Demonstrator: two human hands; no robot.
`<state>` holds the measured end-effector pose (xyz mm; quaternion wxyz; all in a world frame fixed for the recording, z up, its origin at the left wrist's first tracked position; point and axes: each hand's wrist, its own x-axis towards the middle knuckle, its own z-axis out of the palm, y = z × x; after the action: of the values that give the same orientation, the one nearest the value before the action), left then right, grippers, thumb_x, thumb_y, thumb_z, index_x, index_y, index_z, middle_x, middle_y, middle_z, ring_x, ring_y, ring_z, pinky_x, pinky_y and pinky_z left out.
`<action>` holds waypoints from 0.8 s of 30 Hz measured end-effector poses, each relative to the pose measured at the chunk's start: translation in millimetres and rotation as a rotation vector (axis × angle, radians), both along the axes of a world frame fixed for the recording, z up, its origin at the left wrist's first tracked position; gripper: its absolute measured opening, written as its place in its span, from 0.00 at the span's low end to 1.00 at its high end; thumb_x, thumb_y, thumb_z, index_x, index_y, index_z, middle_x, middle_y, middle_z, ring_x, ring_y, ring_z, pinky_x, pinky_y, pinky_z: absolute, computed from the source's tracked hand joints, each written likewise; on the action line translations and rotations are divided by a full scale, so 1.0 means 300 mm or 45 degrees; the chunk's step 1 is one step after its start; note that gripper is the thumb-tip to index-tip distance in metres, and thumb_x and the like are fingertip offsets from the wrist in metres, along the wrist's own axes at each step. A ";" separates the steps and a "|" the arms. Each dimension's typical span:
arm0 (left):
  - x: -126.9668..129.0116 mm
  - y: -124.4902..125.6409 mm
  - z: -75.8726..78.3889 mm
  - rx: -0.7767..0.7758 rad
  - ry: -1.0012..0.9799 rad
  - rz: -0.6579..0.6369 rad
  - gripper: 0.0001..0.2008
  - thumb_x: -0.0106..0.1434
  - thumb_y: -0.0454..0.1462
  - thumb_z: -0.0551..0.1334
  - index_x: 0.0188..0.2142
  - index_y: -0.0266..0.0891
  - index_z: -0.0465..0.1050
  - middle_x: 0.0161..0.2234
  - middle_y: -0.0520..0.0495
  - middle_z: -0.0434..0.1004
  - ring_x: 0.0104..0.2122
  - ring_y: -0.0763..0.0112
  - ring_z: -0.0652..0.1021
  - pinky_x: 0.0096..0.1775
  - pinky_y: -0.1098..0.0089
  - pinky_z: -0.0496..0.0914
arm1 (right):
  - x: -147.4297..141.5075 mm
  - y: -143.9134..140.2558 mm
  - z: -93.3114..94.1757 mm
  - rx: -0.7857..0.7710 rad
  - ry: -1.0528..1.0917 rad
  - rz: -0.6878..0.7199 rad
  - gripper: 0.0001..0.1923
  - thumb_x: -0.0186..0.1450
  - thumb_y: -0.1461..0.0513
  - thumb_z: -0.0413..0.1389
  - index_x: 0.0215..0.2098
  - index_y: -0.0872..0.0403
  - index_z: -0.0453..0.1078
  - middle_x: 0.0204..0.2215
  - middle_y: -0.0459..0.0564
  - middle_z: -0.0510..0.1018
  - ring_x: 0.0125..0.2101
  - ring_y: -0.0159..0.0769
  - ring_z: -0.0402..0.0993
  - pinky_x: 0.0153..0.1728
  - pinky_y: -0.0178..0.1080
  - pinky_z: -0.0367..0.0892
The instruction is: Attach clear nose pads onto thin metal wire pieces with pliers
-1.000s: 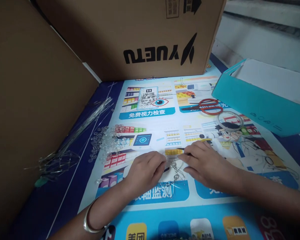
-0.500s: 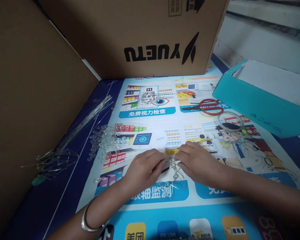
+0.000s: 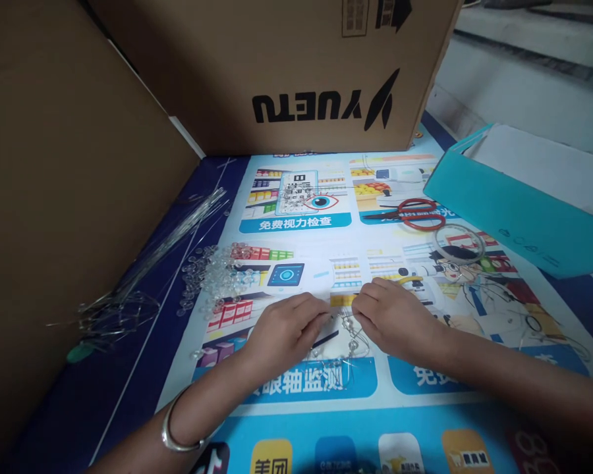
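My left hand (image 3: 284, 332) is closed, with thumb and fingertips pinched on one side of a beaded wire piece (image 3: 352, 343). Facing it, my right hand (image 3: 398, 322) is closed as well, its curled fingers pinching the other side. The piece is thin silvery wire with clear round beads, dangling between and below the fingers. My fingertips hide exactly where the wire is gripped. Just below lie more loose wire loops (image 3: 333, 374) on the printed mat. Left of my left hand a pile of clear beads (image 3: 210, 273) is spread out.
Straight wires (image 3: 178, 237) lie at the left, beside a tangled wire bunch (image 3: 121, 316). Red-handled scissors (image 3: 418, 215) and a wire coil (image 3: 458, 243) lie beyond my right hand. A teal box (image 3: 518, 204) stands at right; cardboard walls (image 3: 296, 59) rise behind and left.
The view has shifted slightly. My hands have drawn a little farther apart, and more of the beaded wire shows between them. Both remain pinched on it.
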<state>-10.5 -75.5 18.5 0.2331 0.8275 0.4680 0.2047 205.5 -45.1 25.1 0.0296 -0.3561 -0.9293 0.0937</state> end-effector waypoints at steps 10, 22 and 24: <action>-0.046 0.041 0.038 -0.163 -0.215 0.105 0.08 0.63 0.37 0.54 0.39 0.39 0.69 0.33 0.49 0.72 0.32 0.75 0.72 0.33 0.73 0.64 | 0.019 0.043 0.006 -0.047 0.112 -0.102 0.12 0.66 0.63 0.44 0.30 0.56 0.67 0.29 0.51 0.70 0.34 0.36 0.62 0.37 0.37 0.57; -0.063 0.032 0.067 -0.145 0.010 0.094 0.08 0.63 0.38 0.54 0.40 0.41 0.69 0.37 0.49 0.74 0.36 0.70 0.73 0.36 0.71 0.66 | 0.013 0.045 -0.001 -0.026 0.165 -0.117 0.11 0.65 0.63 0.46 0.29 0.55 0.68 0.28 0.51 0.70 0.34 0.36 0.63 0.36 0.38 0.57; -0.063 0.026 0.084 -0.155 0.103 0.076 0.08 0.63 0.38 0.54 0.40 0.41 0.68 0.37 0.48 0.73 0.36 0.69 0.73 0.35 0.71 0.66 | 0.013 0.043 -0.002 -0.030 0.170 -0.125 0.10 0.64 0.63 0.46 0.29 0.55 0.68 0.29 0.51 0.70 0.34 0.36 0.63 0.36 0.38 0.57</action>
<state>-29.4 -67.8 43.7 0.2578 0.8050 0.5131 0.1492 209.5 -32.2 24.6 0.0917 -0.3945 -0.9055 0.1266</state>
